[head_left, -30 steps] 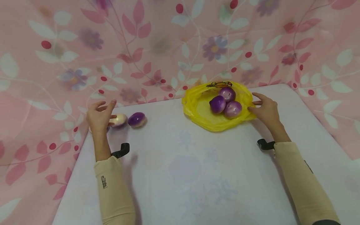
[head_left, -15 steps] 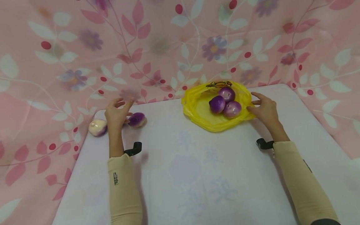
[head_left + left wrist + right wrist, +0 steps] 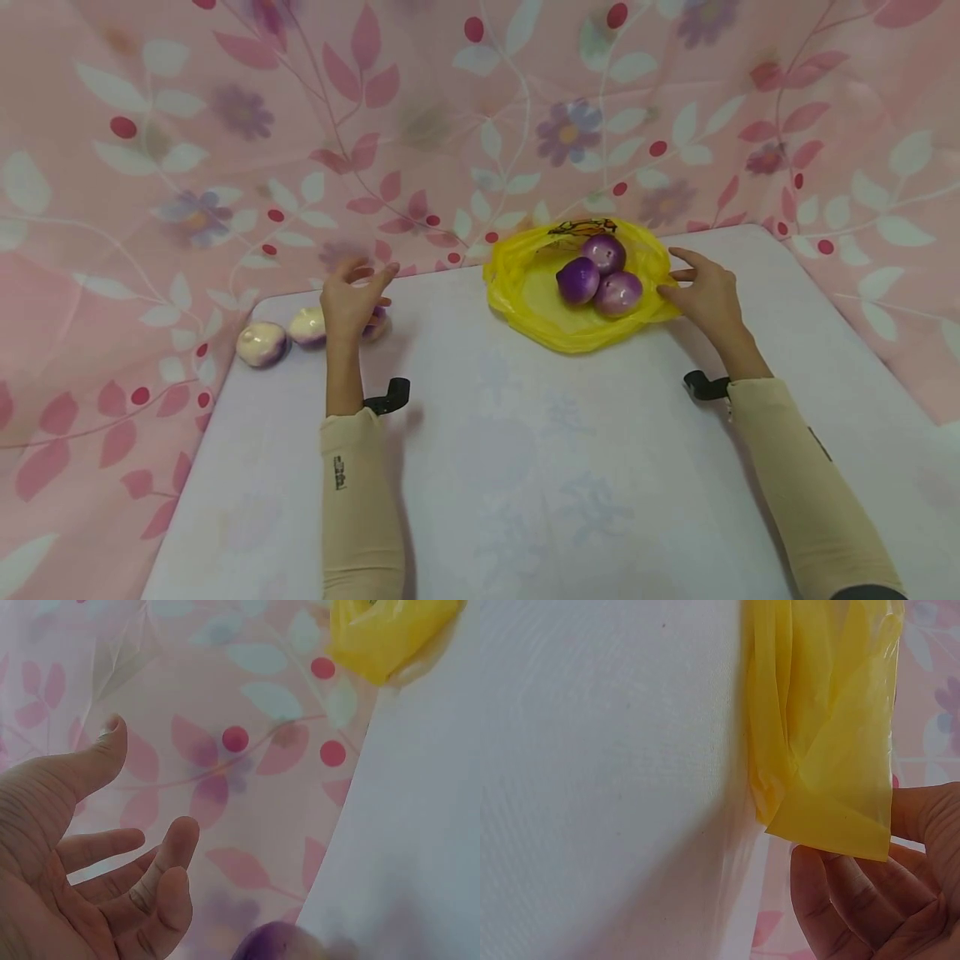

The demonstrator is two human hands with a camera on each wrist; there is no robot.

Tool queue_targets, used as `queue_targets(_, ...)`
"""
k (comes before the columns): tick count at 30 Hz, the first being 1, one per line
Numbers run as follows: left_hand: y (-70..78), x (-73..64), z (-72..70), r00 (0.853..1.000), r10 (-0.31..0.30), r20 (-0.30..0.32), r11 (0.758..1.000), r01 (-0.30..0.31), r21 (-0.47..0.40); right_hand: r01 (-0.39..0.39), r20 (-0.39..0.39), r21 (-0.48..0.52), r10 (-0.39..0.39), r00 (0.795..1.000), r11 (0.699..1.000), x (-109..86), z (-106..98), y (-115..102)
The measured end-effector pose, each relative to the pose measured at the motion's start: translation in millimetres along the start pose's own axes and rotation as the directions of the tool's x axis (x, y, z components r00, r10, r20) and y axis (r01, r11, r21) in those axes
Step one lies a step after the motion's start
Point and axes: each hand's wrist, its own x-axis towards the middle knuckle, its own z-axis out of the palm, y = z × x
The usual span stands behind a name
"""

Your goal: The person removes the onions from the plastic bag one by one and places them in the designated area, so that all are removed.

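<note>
My left hand (image 3: pixel 350 304) hovers at the back left, fingers loosely bent and holding nothing. It partly hides a purple-and-white onion (image 3: pixel 377 323), whose purple top (image 3: pixel 274 945) shows at the bottom of the left wrist view. Two more onions, mostly white on top, lie left of the hand: one near it (image 3: pixel 307 326), the other an onion (image 3: pixel 262 344) nearer the table's left edge. At the back right, my right hand (image 3: pixel 708 296) pinches the edge of a yellow plastic bag (image 3: pixel 540 329). Three glossy purple onions (image 3: pixel 577 281) sit together in its spread mouth.
A white table (image 3: pixel 487 467) with a faint snowflake pattern lies beneath everything. Behind it hangs a pink floral cloth (image 3: pixel 420 125), close to the table's back edge. Black wrist mounts (image 3: pixel 390 397) stick out inward from both wrists.
My left hand has moved right across the row of onions, uncovering the two at the left and now covering part of the third. The right hand and the bag have stayed in place.
</note>
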Motion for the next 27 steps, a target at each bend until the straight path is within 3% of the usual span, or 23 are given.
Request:
queue_targets(13, 6.1, -11.7, 47.3, 0.998, 0.017, 0.067, 1.0, -0.017, -0.009, 0.004, -0.004, -0.002, -0.004, 1.0, 1.0, -0.5, 0, 1)
queue_targets(27, 16.2, -24.1, 89.5, 0.986, 0.025, 0.162, 0.998, -0.034, 0.053, -0.008, 0.003, -0.026, 0.008, 1.0, 1.0, 0.4, 0, 1)
